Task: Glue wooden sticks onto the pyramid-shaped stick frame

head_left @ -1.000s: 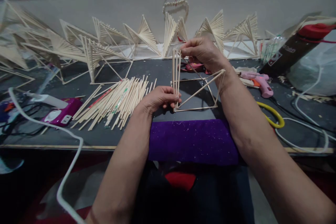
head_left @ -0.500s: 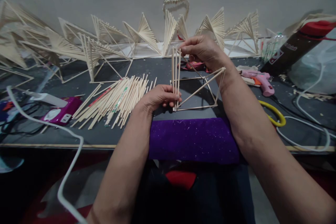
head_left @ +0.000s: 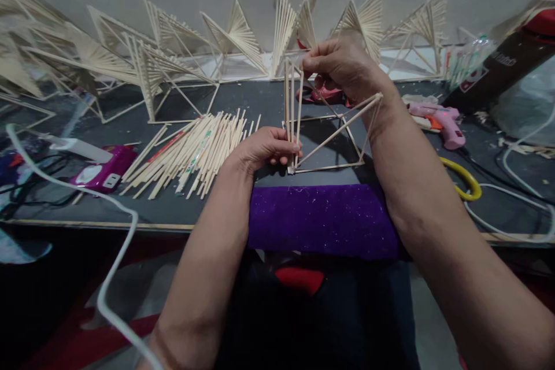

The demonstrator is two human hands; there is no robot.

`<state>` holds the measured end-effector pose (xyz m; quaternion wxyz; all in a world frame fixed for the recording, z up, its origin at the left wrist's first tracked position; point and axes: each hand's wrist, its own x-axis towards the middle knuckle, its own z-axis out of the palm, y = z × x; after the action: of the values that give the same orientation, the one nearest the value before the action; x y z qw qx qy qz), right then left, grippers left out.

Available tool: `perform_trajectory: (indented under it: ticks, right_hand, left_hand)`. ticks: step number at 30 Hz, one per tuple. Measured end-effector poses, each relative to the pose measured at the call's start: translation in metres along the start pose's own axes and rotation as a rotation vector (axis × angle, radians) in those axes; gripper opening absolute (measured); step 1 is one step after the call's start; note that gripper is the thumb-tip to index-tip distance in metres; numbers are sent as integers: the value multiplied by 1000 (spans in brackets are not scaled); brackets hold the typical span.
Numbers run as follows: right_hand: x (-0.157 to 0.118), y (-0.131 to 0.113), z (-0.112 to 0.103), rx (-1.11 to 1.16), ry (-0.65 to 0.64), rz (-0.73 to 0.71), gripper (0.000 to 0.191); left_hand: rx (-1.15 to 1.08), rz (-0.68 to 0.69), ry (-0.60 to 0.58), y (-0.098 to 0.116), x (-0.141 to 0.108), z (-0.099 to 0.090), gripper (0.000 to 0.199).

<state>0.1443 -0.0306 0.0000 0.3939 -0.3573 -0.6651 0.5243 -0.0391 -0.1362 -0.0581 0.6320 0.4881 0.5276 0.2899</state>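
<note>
My left hand (head_left: 277, 147) closes round the foot of several upright wooden sticks at the near left corner of a small stick frame (head_left: 338, 130). Its thumb presses against the lower end of the rightmost upright stick (head_left: 299, 107). Higher up, my right hand (head_left: 342, 66) pinches the top of that same stick between thumb and fingers. The stick leans slightly right, its top apart from the uprights beside it. The frame has a base of sticks on the dark table and slanting sticks meeting at a raised right corner. My right forearm passes close behind that corner.
Loose wooden sticks (head_left: 203, 153) lie in a pile at left, near a purple power adapter (head_left: 104, 170). Finished twisted stick frames (head_left: 240, 40) line the back. A pink glue gun (head_left: 437, 118), yellow ring (head_left: 463, 179) and dark bottle (head_left: 485, 72) are at right. Purple cloth (head_left: 323, 219) covers the front edge.
The top of the pinched stick has moved slightly right with my right hand, widening its gap from the other uprights. My left hand keeps its hold. The camera view has tilted down a little.
</note>
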Motion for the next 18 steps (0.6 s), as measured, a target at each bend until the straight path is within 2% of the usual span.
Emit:
perform_trajectory:
  ticks: [18]
  right_hand:
    - [0, -1, 0, 8, -28, 9, 12]
  left_hand:
    - [30, -10, -8, 0, -1, -1, 11]
